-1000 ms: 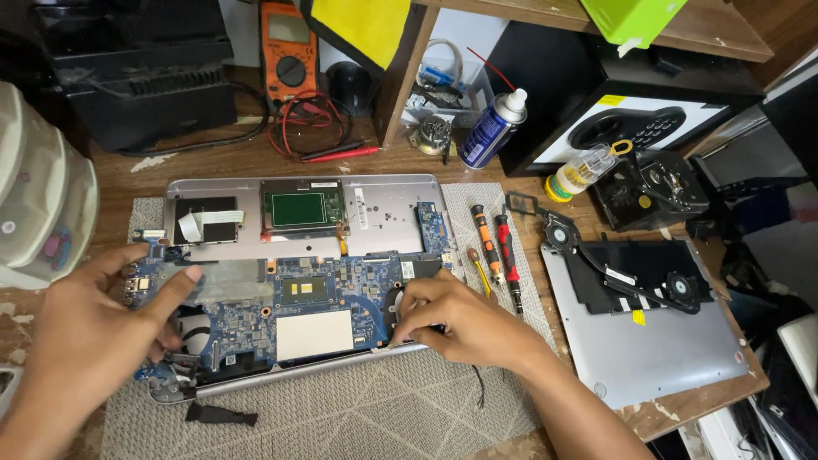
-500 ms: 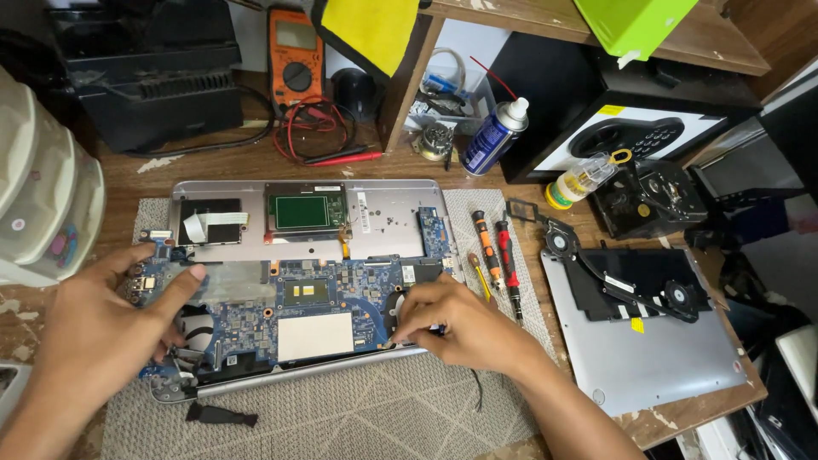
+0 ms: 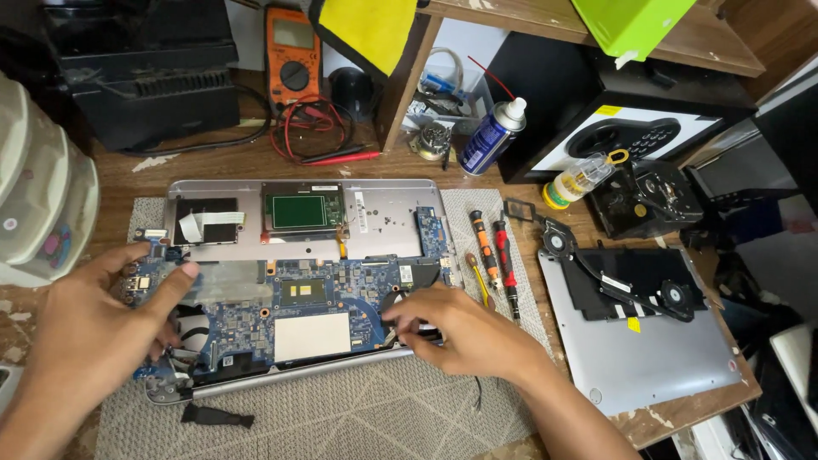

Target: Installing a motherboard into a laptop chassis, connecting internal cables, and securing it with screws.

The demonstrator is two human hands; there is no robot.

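An opened silver laptop chassis (image 3: 388,209) lies on a grey mat (image 3: 358,417) with its blue motherboard (image 3: 298,294) exposed. My left hand (image 3: 98,332) grips the board's left end, thumb lying on top near a clear film patch. My right hand (image 3: 464,328) pinches the board's right lower corner, fingertips at the black fan (image 3: 409,300). A green touchpad board (image 3: 300,210) shows in the upper half of the chassis.
Two screwdrivers, orange (image 3: 484,247) and red (image 3: 504,260), lie right of the laptop. The removed bottom cover (image 3: 656,366) carries a heat pipe with fans. A spray can (image 3: 490,136), multimeter (image 3: 294,64), small bottle (image 3: 579,179) and white drawers (image 3: 34,196) ring the desk. A black part (image 3: 217,416) lies in front.
Both hands stay at the two ends of the motherboard. My left thumb has slid a little further onto the board; my right fingers have shifted slightly at the fan corner.
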